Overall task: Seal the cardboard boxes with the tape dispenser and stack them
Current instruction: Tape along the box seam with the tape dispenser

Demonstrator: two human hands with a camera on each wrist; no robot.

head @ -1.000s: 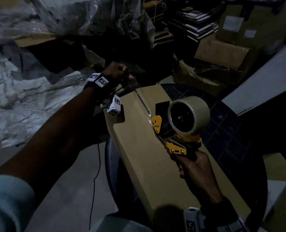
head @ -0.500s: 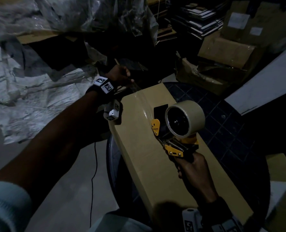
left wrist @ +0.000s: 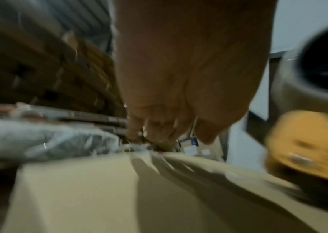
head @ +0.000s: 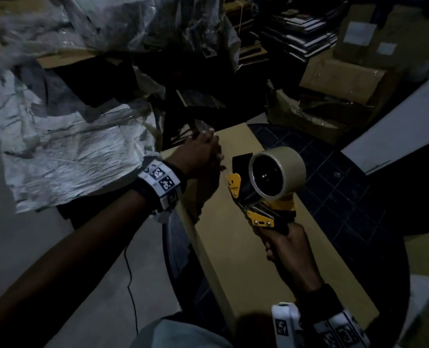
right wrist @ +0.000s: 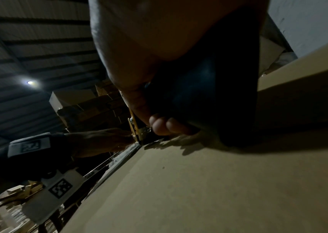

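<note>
Sacking (head: 65, 146) crowds my left, then my left hand (head: 200, 156) presses flat on the long tan cardboard box (head: 236, 259) atop a dark table (head: 334, 197), its fingertips blurred, my right hand (head: 287, 249) clenching the yellow tape dispenser (head: 266, 192), cartons (head: 339, 79) dim behind.

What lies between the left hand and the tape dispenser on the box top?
In the head view, only bare cardboard box top separates the left hand from the tape dispenser.
</note>
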